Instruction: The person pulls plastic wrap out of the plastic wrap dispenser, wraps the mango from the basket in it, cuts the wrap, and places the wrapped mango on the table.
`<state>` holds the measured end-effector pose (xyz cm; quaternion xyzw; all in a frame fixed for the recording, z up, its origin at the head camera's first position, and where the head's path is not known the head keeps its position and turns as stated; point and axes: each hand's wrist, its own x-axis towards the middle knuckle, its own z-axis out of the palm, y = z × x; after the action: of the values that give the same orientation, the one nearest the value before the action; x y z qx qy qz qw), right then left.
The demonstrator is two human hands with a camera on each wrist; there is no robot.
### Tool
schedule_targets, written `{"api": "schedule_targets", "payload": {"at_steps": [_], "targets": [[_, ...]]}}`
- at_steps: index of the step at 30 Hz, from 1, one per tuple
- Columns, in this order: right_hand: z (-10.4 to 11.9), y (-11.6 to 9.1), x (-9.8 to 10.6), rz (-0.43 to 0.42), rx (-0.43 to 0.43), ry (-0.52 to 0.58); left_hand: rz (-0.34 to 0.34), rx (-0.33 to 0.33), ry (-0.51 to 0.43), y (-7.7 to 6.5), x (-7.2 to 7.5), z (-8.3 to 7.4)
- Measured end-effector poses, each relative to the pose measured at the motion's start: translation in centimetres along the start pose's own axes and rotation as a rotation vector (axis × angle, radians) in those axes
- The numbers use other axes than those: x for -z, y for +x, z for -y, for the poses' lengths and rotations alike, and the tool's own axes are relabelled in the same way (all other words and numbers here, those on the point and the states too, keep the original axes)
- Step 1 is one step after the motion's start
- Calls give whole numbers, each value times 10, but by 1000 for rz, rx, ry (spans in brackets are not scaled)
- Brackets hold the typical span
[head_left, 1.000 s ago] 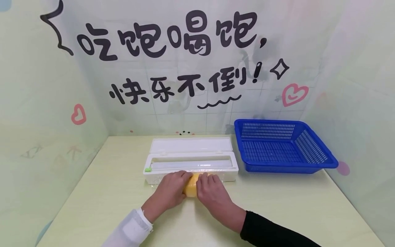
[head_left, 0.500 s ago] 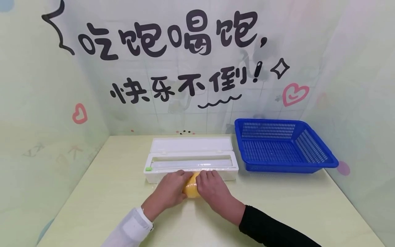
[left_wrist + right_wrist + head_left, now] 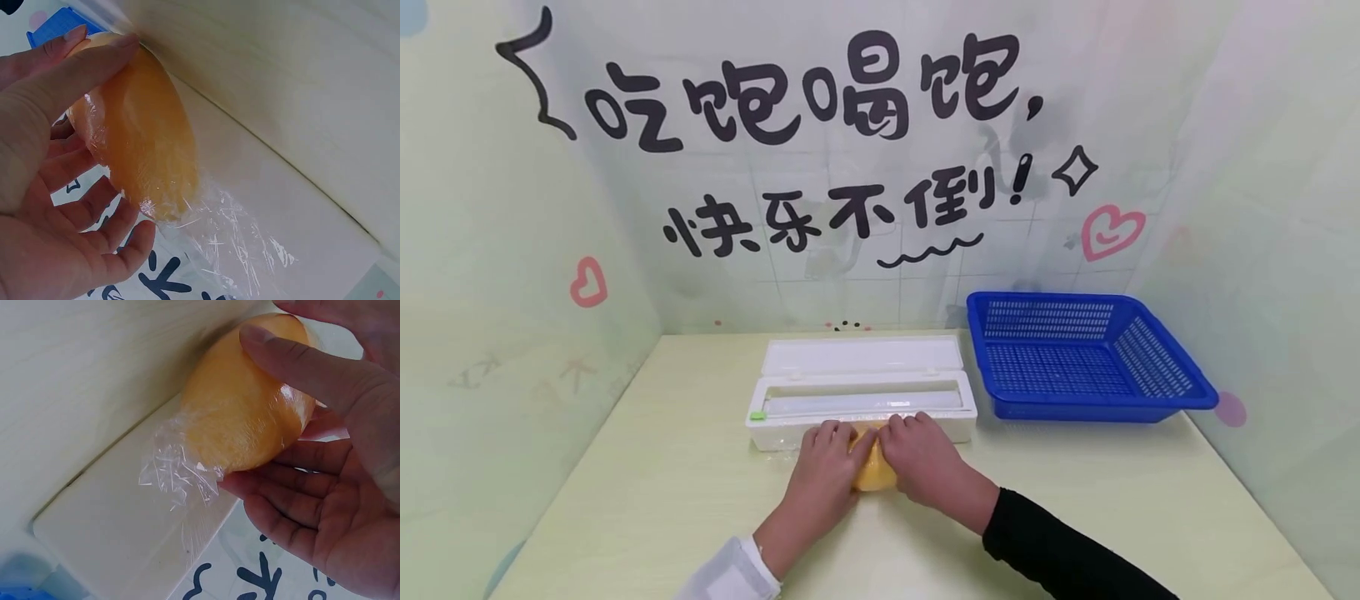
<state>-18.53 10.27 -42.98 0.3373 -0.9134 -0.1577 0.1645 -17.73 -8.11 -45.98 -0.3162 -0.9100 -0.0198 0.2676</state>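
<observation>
Orange-yellow and glossy under clear plastic film, a smooth rounded object [image 3: 874, 475] sits between the two hands, close in front of a long white box [image 3: 767, 438] with its lid laid back. Both hands are gripping it: the left hand [image 3: 822, 468] and the right hand [image 3: 928, 458] each lay a thumb along it, with fingers curled behind. Whether it touches the pale wood-toned table [image 3: 1150, 500] I cannot tell.

Slipping looks like one risk: film over a smooth curve offers little friction, so uneven pressure from the thumbs could turn the object or squeeze it out. Loose, crinkled transparent film [image 3: 237, 234] hangs past its end, against the box; bunched there, it could cling to itself and leave folds or gaps. Whether that film joins the white roll [image 3: 842, 404] inside the box is unclear. If it does, a hard pull could tear it askew or drag the box along. Fingertips pressed through thin film might also puncture it. The blue perforated plastic basket [image 3: 1093, 412] stands well clear of the hands, so a knock there seems unlikely.
</observation>
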Motion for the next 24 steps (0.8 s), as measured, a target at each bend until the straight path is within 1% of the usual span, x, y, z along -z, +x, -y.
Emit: {"api": "schedule_targets", "payload": {"at_steps": [2, 7, 10, 12, 15, 18, 21, 24], "targets": [[-2, 1, 2, 36, 0, 30, -24, -10, 25, -1, 0, -1], [-7, 7, 5, 107, -2, 95, -67, -30, 25, 0, -1, -1], [-8, 10, 7, 147, 3, 125, -53, -24, 19, 0, 1, 0], [-10, 11, 9, 167, 5, 148, -44, -24, -2, 1, 3, 0], [-14, 12, 13, 189, 4, 191, -12, -19, -63, 3, 8, 2], [-18, 13, 17, 205, 5, 234, 44, -3, -122, 4, 12, 6], [-21, 13, 16, 217, 2, 284, 97, 7, -147, 5, 16, 9], [-22, 10, 10, 205, -22, 361, 125, 0, -158, 5, 19, 12]]}}
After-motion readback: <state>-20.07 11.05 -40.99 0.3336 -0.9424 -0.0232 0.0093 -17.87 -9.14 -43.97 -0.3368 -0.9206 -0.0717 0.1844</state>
